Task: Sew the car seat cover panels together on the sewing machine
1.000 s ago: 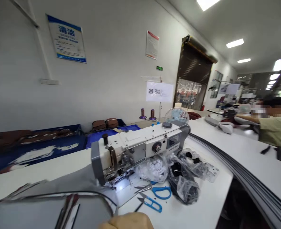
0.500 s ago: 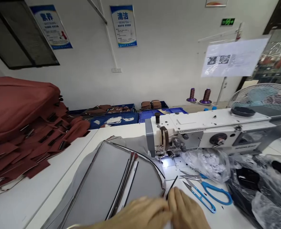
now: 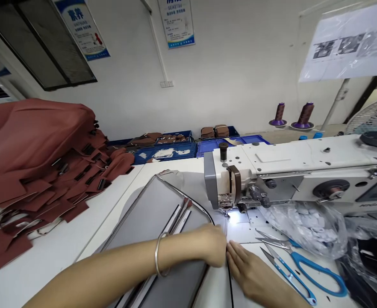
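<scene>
Grey fabric piece (image 3: 143, 209) is lying lower centre, upper rim already bearing dark edging (image 3: 204, 210) | left hand (image 3: 213, 244): fingers resting curled; right hand (image 3: 252, 273): fingers lying nearly together; holds unclear | remainder: not showing

Grey panel (image 3: 153, 207) looks like smooth, matt cloth. Reddish-brown pile (image 3: 44, 137) at my left: matt fabric too, rough at the cut edges. Sewing machine (image 3: 278, 147): white, glossy painted metal. Worktable (image 3: 63, 265): smooth, pale, faint sheen. Scissors (image 3: 293, 253) and thread snips (image 3: 286, 274): steel blades, blue handles, the scissors' plastic. Clear bag (image 3: 336, 226): crinkled, shiny plastic film. Bangle (image 3: 157, 255): polished silvery metal. Sign (image 3: 339, 66): paper under glossy plastic.
</scene>
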The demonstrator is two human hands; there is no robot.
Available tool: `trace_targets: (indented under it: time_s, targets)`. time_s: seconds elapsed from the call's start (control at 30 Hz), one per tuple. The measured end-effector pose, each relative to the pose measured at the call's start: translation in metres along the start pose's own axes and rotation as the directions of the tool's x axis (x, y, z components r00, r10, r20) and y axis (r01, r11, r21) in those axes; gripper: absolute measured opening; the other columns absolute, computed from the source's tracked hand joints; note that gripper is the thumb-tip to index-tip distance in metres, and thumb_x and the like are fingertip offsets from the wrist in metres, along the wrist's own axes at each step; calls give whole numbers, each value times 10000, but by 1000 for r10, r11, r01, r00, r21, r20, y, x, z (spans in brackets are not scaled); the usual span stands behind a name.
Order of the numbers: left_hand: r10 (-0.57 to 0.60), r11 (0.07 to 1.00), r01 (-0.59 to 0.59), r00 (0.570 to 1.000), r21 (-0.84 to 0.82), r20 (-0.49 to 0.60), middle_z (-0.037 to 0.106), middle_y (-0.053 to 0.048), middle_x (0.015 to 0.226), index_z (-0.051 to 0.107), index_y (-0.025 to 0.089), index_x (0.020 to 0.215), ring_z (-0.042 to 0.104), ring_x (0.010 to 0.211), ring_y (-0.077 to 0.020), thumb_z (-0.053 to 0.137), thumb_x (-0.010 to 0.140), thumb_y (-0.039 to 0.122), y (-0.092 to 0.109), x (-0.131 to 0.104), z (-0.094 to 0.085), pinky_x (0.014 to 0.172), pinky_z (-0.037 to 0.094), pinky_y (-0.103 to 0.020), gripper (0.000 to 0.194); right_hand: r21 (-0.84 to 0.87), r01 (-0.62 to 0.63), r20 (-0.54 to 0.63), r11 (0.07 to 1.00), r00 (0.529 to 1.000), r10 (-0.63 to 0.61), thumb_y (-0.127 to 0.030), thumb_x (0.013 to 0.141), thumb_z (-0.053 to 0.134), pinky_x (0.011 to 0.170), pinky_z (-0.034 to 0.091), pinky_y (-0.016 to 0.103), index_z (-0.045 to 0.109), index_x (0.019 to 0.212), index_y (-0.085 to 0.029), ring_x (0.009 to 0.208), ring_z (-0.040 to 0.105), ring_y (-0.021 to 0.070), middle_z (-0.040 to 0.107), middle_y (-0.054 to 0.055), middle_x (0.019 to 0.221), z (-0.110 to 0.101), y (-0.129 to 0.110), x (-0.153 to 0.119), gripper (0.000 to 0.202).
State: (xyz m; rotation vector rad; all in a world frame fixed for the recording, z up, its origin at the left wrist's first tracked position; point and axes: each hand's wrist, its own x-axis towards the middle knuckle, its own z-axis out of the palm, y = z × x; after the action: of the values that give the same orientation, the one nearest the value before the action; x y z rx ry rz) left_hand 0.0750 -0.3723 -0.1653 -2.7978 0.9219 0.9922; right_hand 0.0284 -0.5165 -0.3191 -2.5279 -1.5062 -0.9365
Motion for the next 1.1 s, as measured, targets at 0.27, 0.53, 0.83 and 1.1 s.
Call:
trace_targets:
  time_s: [0.27, 0.53, 0.83, 1.1]
  targets:
    - [1, 1000, -2, 999, 18, 46, 615, -191, 1061, 585, 83, 1101, 610, 916, -311, 525, 627, 127, -9, -7, -5, 754, 497, -364, 480, 65, -5, -72, 998, 997, 9, -105, 823, 488, 1006, 411, 426, 562, 1132, 11, 1166, 492, 294, 591, 223, 1140, 12, 14, 9, 338]
    - [-20, 979, 10, 999, -204, -48, 564, -145, 1165, 488, 136, 1211, 571, 1012, -283, 515, 645, 146, -17, 3, 30, 870, 468, -369, 566, 97, -108, -83, 989, 990, 116, -110, 797, 484, 946, 437, 494, 578, 1109, 5, 1187, 455, 357, 567, 243, 1166, 13, 2, 6, 346]
    - [-41, 966, 31, 999, -255, -30, 587, -131, 1077, 495, 140, 1149, 587, 937, -284, 493, 679, 161, -12, 4, 33, 807, 488, -382, 471, 144, -131, -87, 981, 986, 145, -57, 777, 459, 930, 463, 474, 597, 1067, 21, 1132, 499, 354, 593, 247, 1099, 11, 1, 11, 331]
    - [-44, 966, 32, 998, -255, -39, 593, -133, 1054, 498, 131, 1102, 592, 908, -284, 513, 655, 164, -12, 13, 34, 766, 491, -367, 449, 180, -145, -83, 973, 983, 162, -35, 815, 394, 941, 464, 457, 599, 1081, 20, 1163, 479, 334, 593, 244, 1099, 9, 10, 13, 340]
